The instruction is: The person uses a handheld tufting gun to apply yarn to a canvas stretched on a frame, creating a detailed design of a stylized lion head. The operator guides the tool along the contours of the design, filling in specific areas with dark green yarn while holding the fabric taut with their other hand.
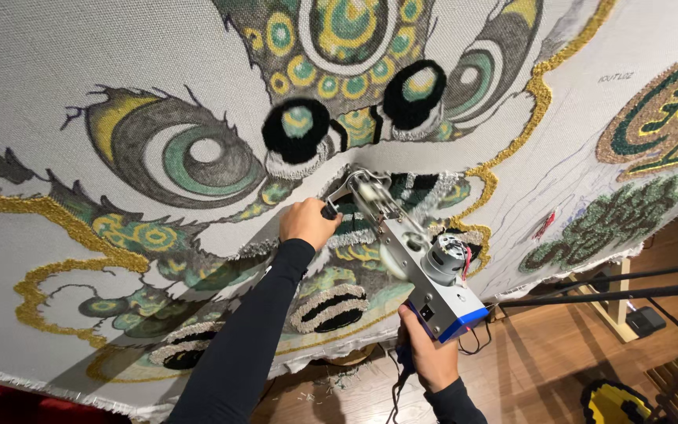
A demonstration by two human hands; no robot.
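Stretching wide, tufted cloth (56, 102) above wooden floor (559, 353)

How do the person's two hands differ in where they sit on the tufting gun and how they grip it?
The left hand grips a small black knob near the front of the tufting gun, close to the cloth. The right hand holds the grip below the blue rear end, lower and farther from the cloth. Both are closed around the gun, and both arms wear dark sleeves.

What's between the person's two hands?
The silver tufting gun spans from the left hand to the right hand, against the tufted cloth, in the head view.
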